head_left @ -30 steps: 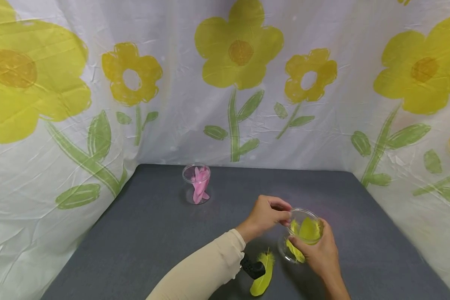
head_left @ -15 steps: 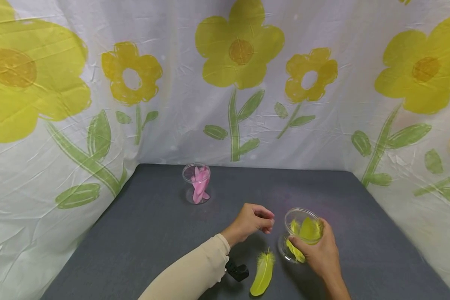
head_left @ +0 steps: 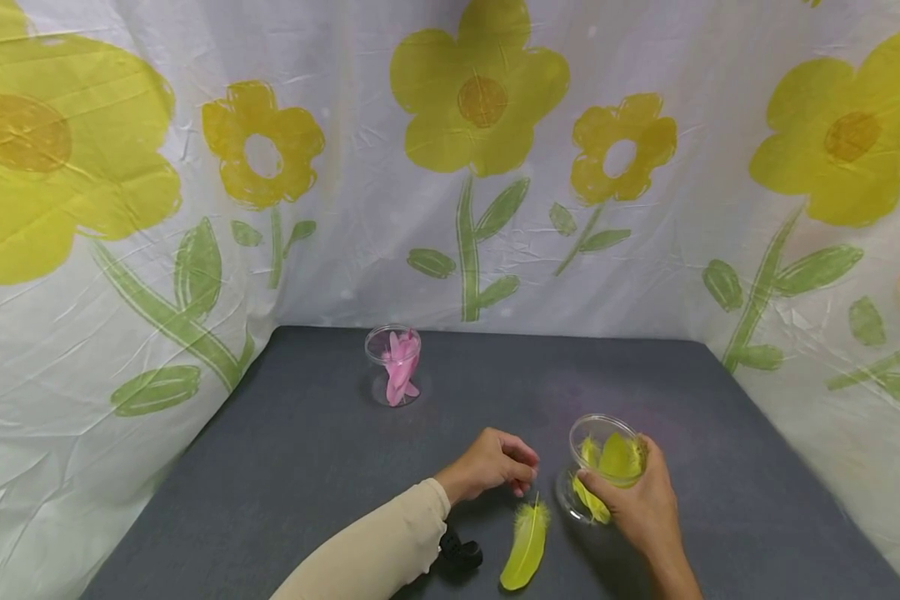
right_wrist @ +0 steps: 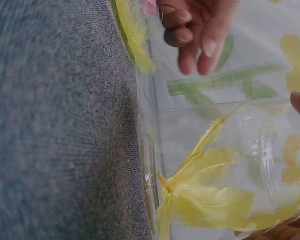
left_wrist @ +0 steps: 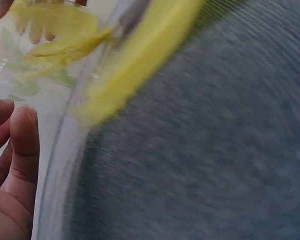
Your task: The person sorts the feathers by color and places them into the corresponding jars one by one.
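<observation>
My right hand [head_left: 640, 502] grips a clear plastic cup [head_left: 565, 493], thumb in front and fingers round its far side. Several yellow feathers [head_left: 619, 457] stand inside, also seen through the wall in the right wrist view. A single yellow feather [head_left: 526, 546] lies on the dark table [head_left: 307, 500] left of this cup, its quill pointing away from me. Just beyond the quill tip hovers my left hand [head_left: 491, 465], its fingers loosely bent and holding nothing. In the right wrist view the left fingertips [right_wrist: 208, 47] point down with nothing between them.
Farther back on the left stands a second clear cup [head_left: 378, 343] with pink feathers [head_left: 401, 371] in it. A white cloth printed with yellow flowers [head_left: 360, 208] hangs behind the table and along both sides. A black wrist device [head_left: 461, 550] sits under my left cuff.
My left hand has come away from the cup's rim, moving left and toward me to the loose feather's quill. The right hand and its cup have stayed put.
</observation>
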### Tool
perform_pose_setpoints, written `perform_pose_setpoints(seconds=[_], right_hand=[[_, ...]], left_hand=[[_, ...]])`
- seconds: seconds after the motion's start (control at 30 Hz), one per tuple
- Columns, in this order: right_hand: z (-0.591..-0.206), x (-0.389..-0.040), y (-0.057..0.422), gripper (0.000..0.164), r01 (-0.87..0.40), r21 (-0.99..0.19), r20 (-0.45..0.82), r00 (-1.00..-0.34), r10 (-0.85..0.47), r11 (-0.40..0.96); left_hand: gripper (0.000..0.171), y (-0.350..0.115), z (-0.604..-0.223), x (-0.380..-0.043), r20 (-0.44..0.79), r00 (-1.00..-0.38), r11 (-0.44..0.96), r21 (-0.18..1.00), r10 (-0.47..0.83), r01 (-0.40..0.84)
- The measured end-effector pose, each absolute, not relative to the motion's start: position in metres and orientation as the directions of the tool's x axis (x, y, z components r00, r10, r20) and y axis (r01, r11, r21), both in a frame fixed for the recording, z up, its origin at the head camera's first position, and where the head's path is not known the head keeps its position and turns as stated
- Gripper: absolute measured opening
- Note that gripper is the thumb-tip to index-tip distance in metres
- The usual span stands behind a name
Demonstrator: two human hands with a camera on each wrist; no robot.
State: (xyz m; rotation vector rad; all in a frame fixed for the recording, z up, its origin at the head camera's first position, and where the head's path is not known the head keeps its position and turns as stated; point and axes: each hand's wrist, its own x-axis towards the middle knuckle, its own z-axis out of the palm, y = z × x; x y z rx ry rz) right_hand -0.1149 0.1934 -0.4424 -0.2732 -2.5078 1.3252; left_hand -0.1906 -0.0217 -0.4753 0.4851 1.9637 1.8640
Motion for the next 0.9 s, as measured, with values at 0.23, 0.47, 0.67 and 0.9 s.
perform_pose_setpoints(seconds=[0.23, 0.47, 0.67, 0.9], right_hand=[[-0.441, -0.115, 0.194, 0.107, 0.036, -0.827, 0.159, -0.942, 0.294, 0.561], [-0.442, -0.114, 0.193, 0.107, 0.041, -0.826, 0.155, -0.942, 0.297, 0.563], [-0.441, -0.114, 0.193, 0.106, 0.036, -0.831, 0.159, -0.941, 0.298, 0.555], [-0.442, -0.114, 0.193, 0.107, 0.047, -0.826, 0.150, -0.942, 0.299, 0.561]], left_hand=[[0.022, -0.019, -0.484, -0.191, -0.082, -0.837, 0.073, 0.996, 0.542, -0.050], [0.021, -0.015, -0.489, -0.190, -0.134, -0.798, 0.118, 0.990, 0.588, -0.079], [0.017, -0.011, -0.485, -0.188, -0.155, -0.794, 0.156, 0.985, 0.587, -0.077], [0.014, -0.009, -0.486, -0.186, -0.168, -0.817, 0.186, 0.980, 0.552, -0.076]])
